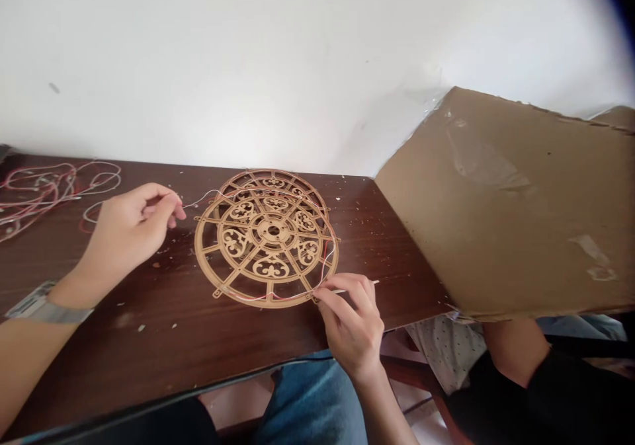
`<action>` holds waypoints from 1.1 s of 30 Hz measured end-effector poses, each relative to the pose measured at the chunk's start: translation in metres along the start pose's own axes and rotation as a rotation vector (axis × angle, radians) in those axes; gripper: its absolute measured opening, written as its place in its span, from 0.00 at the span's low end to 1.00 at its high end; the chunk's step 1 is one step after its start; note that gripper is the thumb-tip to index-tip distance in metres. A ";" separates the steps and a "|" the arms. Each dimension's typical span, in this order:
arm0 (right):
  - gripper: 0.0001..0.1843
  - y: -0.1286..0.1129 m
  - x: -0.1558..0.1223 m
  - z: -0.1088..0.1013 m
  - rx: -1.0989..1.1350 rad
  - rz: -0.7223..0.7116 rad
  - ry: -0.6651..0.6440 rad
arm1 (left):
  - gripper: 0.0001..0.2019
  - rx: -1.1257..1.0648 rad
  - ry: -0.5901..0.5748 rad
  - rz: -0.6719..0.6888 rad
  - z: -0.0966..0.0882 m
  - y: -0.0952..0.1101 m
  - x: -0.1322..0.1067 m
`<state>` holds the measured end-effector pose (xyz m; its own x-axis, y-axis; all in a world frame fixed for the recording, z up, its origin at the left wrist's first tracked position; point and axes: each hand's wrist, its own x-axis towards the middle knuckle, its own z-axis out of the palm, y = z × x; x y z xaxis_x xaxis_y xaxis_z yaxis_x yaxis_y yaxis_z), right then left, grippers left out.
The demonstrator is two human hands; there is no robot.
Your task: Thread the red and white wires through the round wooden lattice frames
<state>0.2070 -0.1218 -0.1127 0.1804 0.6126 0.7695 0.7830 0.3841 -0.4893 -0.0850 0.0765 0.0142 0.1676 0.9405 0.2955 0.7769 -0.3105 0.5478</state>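
A round wooden openwork wheel (270, 266) with fretwork scrolls and short tabs lies on the dark table, overlapping a similar wheel (272, 175) behind it. Thin red and white wire (328, 254) runs along its outer ring. My left hand (136, 223), raised left of the wheel, is closed in a pinch on a stretch of this wire. At the front right of the rim, my right hand (353, 316) pinches the wire against the wood. A thin pale stick (374, 282) pokes out behind its fingers; how it is held is hidden.
A tangle of red and white wire (54, 190) lies at the table's far left. On the right, a large cardboard sheet (520, 227) stands like a partition, with another person's arm (513, 349) below it. Small pale scraps dot the table (198, 352); a white wall rises behind.
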 end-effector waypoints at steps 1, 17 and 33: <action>0.10 0.000 0.000 0.000 -0.003 -0.002 -0.003 | 0.13 0.020 0.015 -0.006 -0.001 0.002 0.000; 0.12 -0.001 -0.001 -0.002 -0.012 -0.027 0.009 | 0.15 0.022 0.075 -0.096 -0.003 -0.007 -0.005; 0.13 0.000 -0.001 -0.001 0.010 -0.005 0.010 | 0.19 0.011 0.002 0.114 0.002 -0.007 -0.001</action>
<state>0.2072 -0.1234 -0.1130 0.1825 0.6041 0.7757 0.7780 0.3936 -0.4896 -0.0899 0.0780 0.0085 0.2545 0.8988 0.3568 0.7593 -0.4142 0.5019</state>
